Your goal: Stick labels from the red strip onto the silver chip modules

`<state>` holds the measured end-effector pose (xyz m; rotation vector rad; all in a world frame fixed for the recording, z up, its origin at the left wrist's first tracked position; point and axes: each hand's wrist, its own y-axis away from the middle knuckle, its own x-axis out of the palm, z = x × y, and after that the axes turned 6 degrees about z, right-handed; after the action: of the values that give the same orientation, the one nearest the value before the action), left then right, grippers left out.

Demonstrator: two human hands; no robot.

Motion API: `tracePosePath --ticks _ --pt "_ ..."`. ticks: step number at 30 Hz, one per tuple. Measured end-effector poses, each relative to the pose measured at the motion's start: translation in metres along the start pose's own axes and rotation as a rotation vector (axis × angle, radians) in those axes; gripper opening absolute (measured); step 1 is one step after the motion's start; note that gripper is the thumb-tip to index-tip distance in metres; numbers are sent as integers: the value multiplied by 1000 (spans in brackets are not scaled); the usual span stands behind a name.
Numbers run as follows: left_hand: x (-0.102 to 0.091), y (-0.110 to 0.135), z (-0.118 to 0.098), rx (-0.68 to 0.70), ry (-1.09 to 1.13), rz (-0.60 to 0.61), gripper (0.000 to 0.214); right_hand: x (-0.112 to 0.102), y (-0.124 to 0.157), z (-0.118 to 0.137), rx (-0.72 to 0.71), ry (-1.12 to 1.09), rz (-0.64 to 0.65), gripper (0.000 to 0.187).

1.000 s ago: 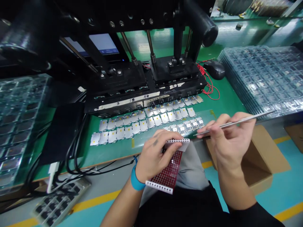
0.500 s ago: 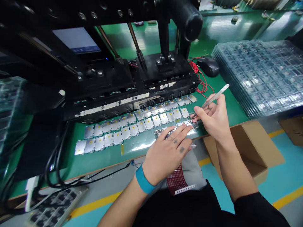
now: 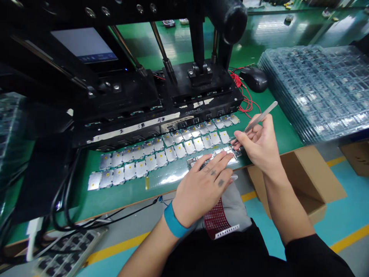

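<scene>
My left hand (image 3: 203,184) lies flat with fingers stretched out over a row of small circuit modules (image 3: 215,156) at the near edge of the green mat (image 3: 161,181). Under its palm a red perforated strip (image 3: 217,221) rests on my lap. My right hand (image 3: 259,144) pinches metal tweezers (image 3: 259,119), whose tips touch the modules at the right end of that row. Two longer rows of silver square modules (image 3: 161,157) lie on the mat further back.
A black test fixture (image 3: 161,104) with posts and a screen (image 3: 85,44) stands behind the rows. Stacked clear trays (image 3: 317,88) sit at the right, a black mouse (image 3: 255,79) and red wires (image 3: 245,102) nearby. An open cardboard box (image 3: 302,181) is at lower right, black cables (image 3: 66,196) at left.
One second ago my left hand gripped the red strip and the tweezers hovered level. Since then the left hand flattened onto the modules, the strip dropped to my lap, and the tweezers' tips came down.
</scene>
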<state>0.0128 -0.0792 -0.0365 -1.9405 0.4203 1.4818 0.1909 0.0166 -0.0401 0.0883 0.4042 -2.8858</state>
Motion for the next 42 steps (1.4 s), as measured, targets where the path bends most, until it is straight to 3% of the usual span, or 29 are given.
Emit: tracePosePath --ticks 20,25,28,32,36,42 --pt "3 0 0 -6 -30 -1 24 -4 16 10 -61 154 57 29" --pt "2 0 -1 -6 -14 -5 24 -4 16 8 -14 160 52 30" --pt "-7 -2 1 -10 90 -47 24 -2 18 10 -22 63 -26 33" --pt "-19 0 5 -73 428 -173 15 4 24 21 -159 -105 -157 27" --pt "-17 5 8 -122 590 -243 9 7 23 26 -209 -82 -179 28" --pt "-8 3 5 -71 226 -66 15 2 15 16 -63 6 -194 36"
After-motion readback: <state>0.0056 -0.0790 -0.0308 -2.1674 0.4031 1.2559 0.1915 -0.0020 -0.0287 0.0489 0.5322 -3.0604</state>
